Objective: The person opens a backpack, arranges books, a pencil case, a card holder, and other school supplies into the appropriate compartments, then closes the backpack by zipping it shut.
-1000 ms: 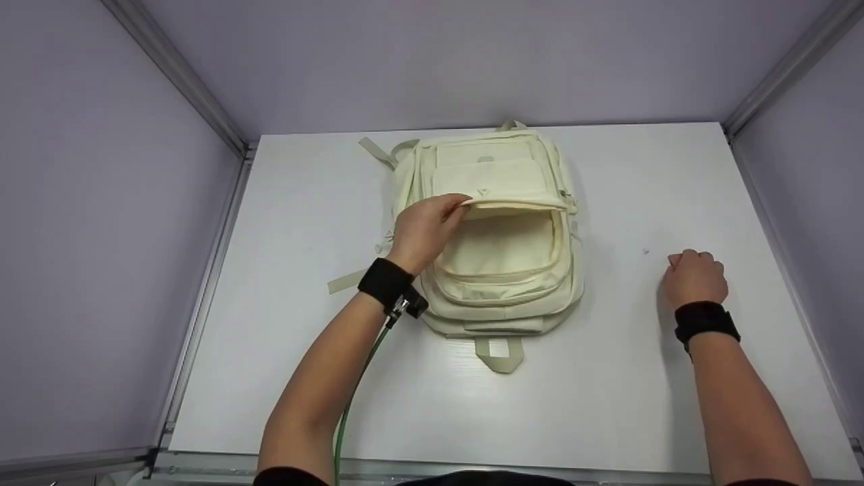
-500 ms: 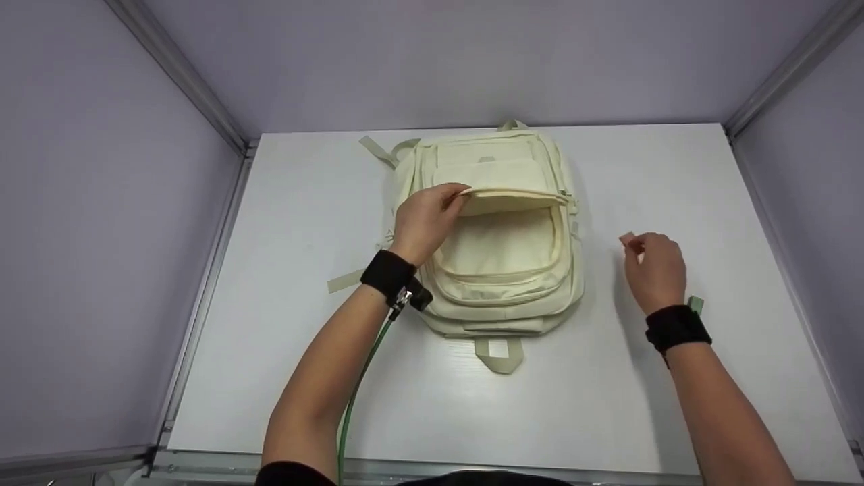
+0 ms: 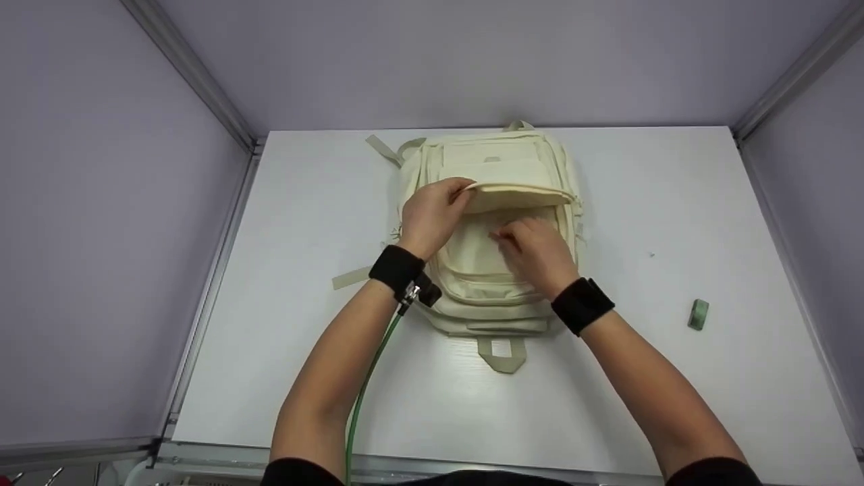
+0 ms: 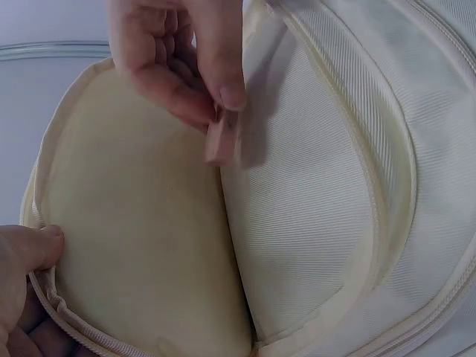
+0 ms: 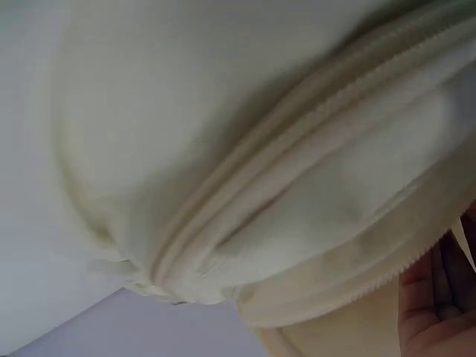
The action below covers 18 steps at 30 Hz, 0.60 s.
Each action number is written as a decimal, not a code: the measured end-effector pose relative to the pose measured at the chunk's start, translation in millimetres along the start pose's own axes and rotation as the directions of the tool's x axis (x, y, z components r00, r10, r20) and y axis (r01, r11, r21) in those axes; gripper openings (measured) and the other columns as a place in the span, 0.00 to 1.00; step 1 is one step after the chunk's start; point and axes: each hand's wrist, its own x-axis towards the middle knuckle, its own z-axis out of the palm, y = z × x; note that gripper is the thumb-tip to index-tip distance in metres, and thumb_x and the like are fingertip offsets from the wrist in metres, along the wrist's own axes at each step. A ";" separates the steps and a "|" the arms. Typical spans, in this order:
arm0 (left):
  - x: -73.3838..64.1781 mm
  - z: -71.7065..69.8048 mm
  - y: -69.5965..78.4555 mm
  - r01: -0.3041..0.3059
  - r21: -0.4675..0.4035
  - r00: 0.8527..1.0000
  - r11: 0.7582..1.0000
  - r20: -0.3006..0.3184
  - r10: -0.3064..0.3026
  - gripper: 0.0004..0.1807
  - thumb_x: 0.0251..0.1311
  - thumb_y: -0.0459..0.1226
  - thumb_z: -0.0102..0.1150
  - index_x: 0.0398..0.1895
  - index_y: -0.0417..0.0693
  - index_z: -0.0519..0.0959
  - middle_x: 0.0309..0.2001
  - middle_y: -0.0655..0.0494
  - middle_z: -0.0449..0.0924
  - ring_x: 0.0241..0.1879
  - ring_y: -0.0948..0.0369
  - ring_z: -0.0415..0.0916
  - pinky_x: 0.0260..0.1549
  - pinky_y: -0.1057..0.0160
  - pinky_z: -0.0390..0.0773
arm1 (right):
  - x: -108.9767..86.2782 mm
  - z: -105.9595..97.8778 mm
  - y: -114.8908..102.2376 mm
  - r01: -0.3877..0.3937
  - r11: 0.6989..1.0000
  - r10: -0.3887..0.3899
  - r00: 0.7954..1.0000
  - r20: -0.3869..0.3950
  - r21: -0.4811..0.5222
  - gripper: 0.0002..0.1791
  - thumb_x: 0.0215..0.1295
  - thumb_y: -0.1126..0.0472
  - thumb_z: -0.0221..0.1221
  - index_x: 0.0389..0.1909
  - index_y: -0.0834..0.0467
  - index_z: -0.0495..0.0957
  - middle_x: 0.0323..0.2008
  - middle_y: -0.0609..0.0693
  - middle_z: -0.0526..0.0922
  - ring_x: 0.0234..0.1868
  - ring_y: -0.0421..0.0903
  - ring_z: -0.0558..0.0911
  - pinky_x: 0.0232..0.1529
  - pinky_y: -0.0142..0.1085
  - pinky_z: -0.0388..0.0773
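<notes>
A cream backpack (image 3: pixel 493 317) lies flat on the white table, its front pocket unzipped. My left hand (image 3: pixel 432 214) pinches the edge of the pocket's flap (image 3: pixel 520 196) between thumb and fingers and lifts it up. Over the pocket opening, my right hand (image 3: pixel 540 255) pinches a small pinkish block (image 4: pixel 221 141) between thumb and forefinger. In the left wrist view the block points down at the fold between flap and inner panel (image 4: pixel 297 193). The right wrist view is blurred and shows mostly cream fabric and zipper edges (image 5: pixel 312 141).
To the right on the table (image 3: pixel 675 391) lies a small green block-like object (image 3: pixel 698 314). A tiny clear scrap (image 3: pixel 652 254) sits between it and the backpack. Straps (image 3: pixel 351 278) stick out on the left. Grey panels (image 3: pixel 472 61) enclose the table's back and sides.
My right hand has come from the table's right side, picking up the pinkish block, and moved left over the pocket. The green object is now uncovered. The left hand has raised the flap higher.
</notes>
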 end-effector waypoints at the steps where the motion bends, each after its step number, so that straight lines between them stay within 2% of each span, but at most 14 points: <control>1: -0.2 0.2 0.4 0.000 -0.002 1.000 1.000 0.005 0.000 0.14 0.74 0.47 0.59 0.54 0.58 0.87 0.48 0.65 0.87 0.44 0.68 0.83 0.43 0.64 0.78 | 2.1 2.9 -1.2 0.001 1.000 -0.001 1.000 -0.008 -0.008 0.04 0.69 0.63 0.67 0.37 0.60 0.86 0.34 0.54 0.85 0.37 0.55 0.82 0.42 0.48 0.78; 11: -1.3 -0.1 2.2 -0.004 0.001 1.000 1.000 0.001 0.004 0.13 0.73 0.47 0.59 0.54 0.58 0.87 0.49 0.65 0.87 0.47 0.67 0.83 0.45 0.63 0.79 | 12.4 11.3 -10.8 0.050 0.996 -0.050 0.999 0.012 -0.078 0.04 0.63 0.70 0.68 0.38 0.62 0.87 0.34 0.56 0.85 0.36 0.58 0.82 0.40 0.50 0.79; 18: -1.4 -1.4 0.3 -0.014 0.001 1.000 1.000 0.002 0.014 0.13 0.74 0.48 0.59 0.54 0.58 0.87 0.49 0.65 0.87 0.47 0.67 0.83 0.46 0.62 0.79 | 13.1 15.2 -11.5 0.056 0.994 -0.055 0.998 0.011 -0.098 0.02 0.64 0.69 0.67 0.37 0.63 0.87 0.33 0.56 0.84 0.36 0.58 0.82 0.41 0.50 0.79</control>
